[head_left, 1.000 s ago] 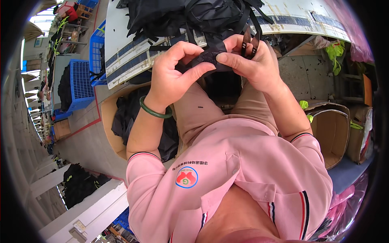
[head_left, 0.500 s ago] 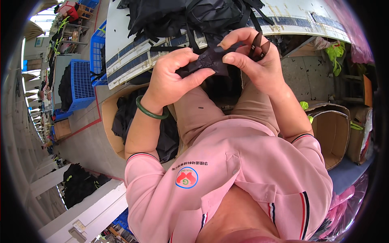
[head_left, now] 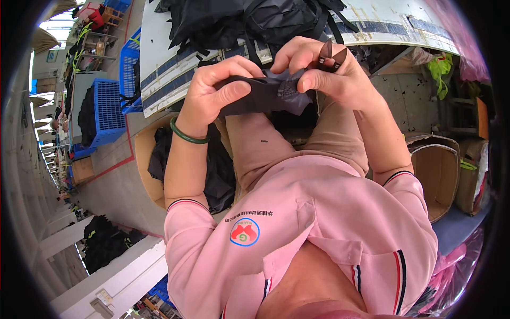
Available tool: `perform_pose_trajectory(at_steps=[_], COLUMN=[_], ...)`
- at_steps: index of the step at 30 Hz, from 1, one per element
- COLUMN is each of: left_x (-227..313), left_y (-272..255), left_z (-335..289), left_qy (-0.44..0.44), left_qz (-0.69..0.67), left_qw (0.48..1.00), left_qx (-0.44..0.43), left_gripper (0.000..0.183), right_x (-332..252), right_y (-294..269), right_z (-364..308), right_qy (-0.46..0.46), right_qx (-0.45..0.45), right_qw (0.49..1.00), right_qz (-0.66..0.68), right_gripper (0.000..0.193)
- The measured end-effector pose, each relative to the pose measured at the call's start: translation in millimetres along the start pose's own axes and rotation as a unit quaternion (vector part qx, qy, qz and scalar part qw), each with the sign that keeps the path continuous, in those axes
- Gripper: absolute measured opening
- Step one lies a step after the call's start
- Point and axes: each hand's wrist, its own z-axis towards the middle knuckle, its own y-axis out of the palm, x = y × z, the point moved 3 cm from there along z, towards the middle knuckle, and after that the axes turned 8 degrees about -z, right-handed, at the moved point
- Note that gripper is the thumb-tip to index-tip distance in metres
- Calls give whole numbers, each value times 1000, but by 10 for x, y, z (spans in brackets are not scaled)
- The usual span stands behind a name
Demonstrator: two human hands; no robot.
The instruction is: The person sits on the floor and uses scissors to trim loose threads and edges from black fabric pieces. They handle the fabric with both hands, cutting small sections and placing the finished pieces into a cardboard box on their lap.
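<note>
A dark fabric piece (head_left: 252, 98) with a stitched patch near its right end is stretched between my hands above my lap. My left hand (head_left: 210, 93), below a green bangle (head_left: 189, 133), pinches its left part between thumb and fingers. At the right end, the thumb and fingers of my right hand (head_left: 345, 87) close on the cloth by the stitching. Thread snips (head_left: 330, 57) are also tucked in my right hand, their dark blades pointing up and apart. My curled fingers hide the snips' handles.
Black fabric pieces with straps (head_left: 255, 24) lie heaped on the worn white table (head_left: 159, 72) ahead. A cardboard box (head_left: 143, 154) of black cloth stands left of my legs, another box (head_left: 435, 170) at right. Blue crates (head_left: 109, 109) are farther left.
The fabric has been shifted and spread wider, with its stitched patch now by my right fingers. My left hand has moved left. The snips have tilted in my right hand.
</note>
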Motion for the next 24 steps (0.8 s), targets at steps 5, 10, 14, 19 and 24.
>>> perform_pose_trajectory(at_steps=[5,10,14,19,24], left_x=[-475,-646,-602,-203,-268], left_y=[320,416,274,417,426], left_z=[50,165,119,10,-45], left_qy=[-151,-76,13,92,72], left_qz=[-225,-91,-52,-66,-15], left_qw=[961,992,982,980,976], left_qx=[63,43,183,166,204], left_gripper=[26,26,23,17,18], right_x=[60,52,-7,72,152], right_y=[221,87,-13,-15,25], right_z=[65,40,65,63,54], right_qy=[-44,1,-23,60,89], right_qx=[-5,26,98,102,85], right_qw=[996,1000,994,989,988], right_qz=[80,-10,-38,-83,-90], right_gripper=[10,9,6,8,10])
